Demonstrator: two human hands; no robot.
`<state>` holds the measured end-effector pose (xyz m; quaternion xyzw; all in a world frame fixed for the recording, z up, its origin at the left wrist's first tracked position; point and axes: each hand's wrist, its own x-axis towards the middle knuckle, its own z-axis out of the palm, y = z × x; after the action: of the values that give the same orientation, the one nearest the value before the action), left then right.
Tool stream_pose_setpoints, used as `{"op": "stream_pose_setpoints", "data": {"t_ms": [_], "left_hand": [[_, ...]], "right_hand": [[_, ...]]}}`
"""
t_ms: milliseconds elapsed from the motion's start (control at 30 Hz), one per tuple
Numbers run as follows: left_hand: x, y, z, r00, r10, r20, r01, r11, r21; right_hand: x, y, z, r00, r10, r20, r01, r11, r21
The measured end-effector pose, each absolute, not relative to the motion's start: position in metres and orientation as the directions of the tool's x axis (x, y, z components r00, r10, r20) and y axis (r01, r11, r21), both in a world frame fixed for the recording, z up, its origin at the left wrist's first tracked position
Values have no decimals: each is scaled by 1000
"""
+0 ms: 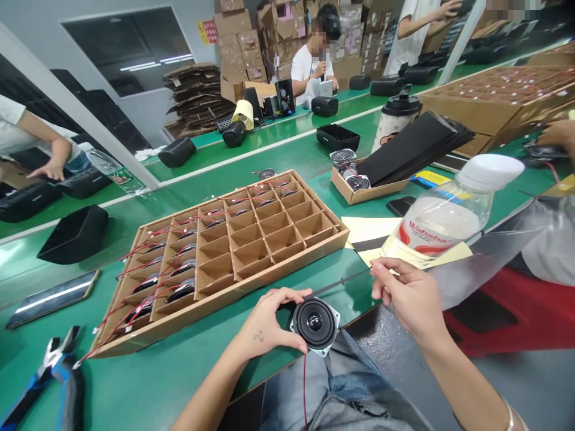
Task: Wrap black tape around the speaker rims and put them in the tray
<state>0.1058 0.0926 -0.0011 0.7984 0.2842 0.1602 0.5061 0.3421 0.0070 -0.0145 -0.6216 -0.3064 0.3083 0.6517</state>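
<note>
My left hand grips a round black speaker by its rim, cone facing up, at the table's front edge. A red wire hangs down from the speaker. My right hand pinches the end of a thin black strip, which stretches leftward to the speaker's upper edge. Whether the strip is fixed to the speaker I cannot tell. Just beyond my hands lies a cardboard divider tray; speakers with red wires stand in its left and back compartments.
Pliers and a phone lie at left. On the right stand a large plastic bottle, a small carton with speakers and black sheets, and a cup. Black speaker housings line the green table. Other people work nearby.
</note>
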Motion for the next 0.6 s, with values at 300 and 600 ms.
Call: {"op": "stream_pose_setpoints", "data": {"t_ms": [300,600], "left_hand": [[105,95,-4,819,568,78,276,-511,814],[102,98,-3,890,441,117,287,-741,607]], "right_hand": [[346,-4,-33,633,772,-62,-89,-7,-996],[348,-10,-35,600,800,15,-22,36,-999]]}}
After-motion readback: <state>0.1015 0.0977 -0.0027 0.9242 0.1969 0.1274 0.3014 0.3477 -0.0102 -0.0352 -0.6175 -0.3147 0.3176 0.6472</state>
